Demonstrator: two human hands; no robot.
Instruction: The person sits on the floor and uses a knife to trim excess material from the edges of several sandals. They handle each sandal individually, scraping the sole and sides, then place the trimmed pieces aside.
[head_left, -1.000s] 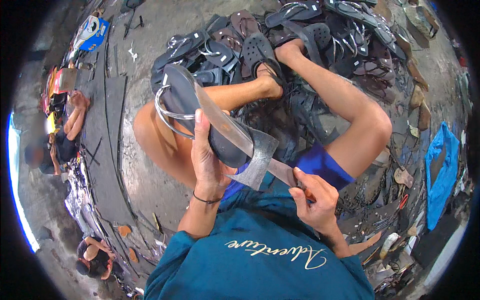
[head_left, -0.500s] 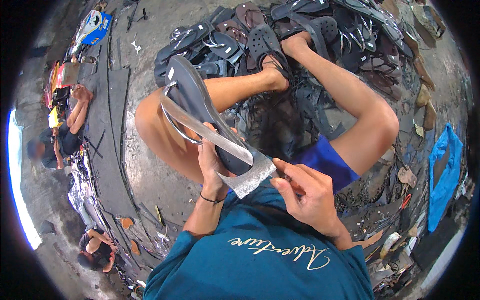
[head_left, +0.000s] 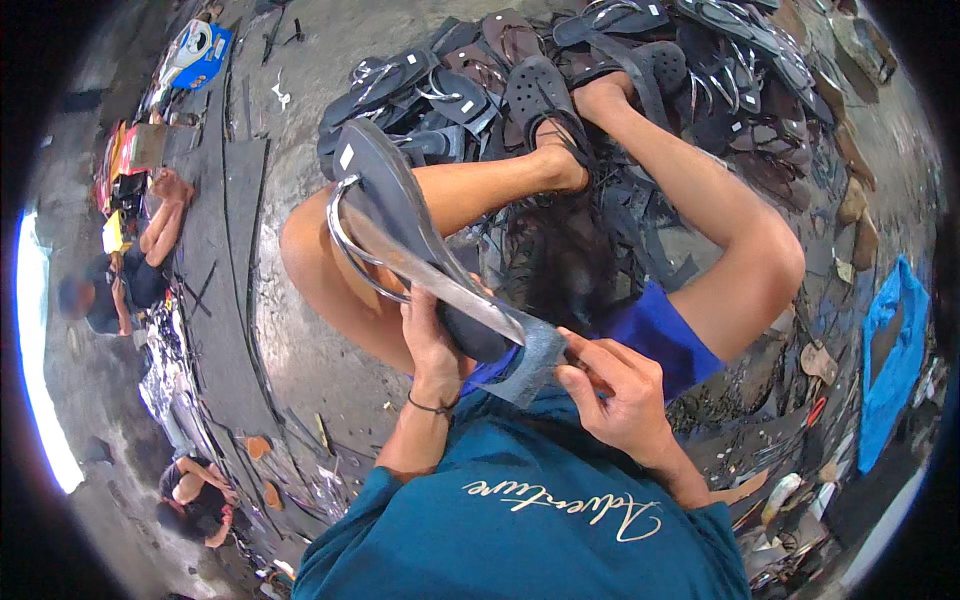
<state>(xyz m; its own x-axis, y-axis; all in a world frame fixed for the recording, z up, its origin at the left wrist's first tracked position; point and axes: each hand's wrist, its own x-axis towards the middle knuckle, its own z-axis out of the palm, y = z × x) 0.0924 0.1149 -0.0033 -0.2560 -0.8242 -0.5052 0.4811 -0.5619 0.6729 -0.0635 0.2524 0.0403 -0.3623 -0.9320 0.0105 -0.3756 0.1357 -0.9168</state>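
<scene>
My left hand (head_left: 435, 345) is closed around a black flip-flop sandal (head_left: 385, 180) with a shiny silver strap (head_left: 350, 245). Its toe points up and away, and the heel end is nearest my shirt. A curved grey strip of sole offcut (head_left: 450, 290) runs along the sandal's side and widens around the heel. At the wide end of that strip, my right hand (head_left: 622, 390) has thumb and fingers pinched together on its edge. Whether a blade is hidden in the right fingers cannot be seen.
A heap of black and brown sandals (head_left: 460, 95) lies beyond my feet. Dark scraps (head_left: 560, 250) cover the ground between my legs. A blue plastic sheet (head_left: 890, 370) is at the right. Two people (head_left: 130, 285) sit at the left, near a blue box (head_left: 203, 55).
The sandal and both hands sit slightly lower in the picture. The offcut's wide end has tilted, its face now darker, and the right hand has shifted a little to the right and down.
</scene>
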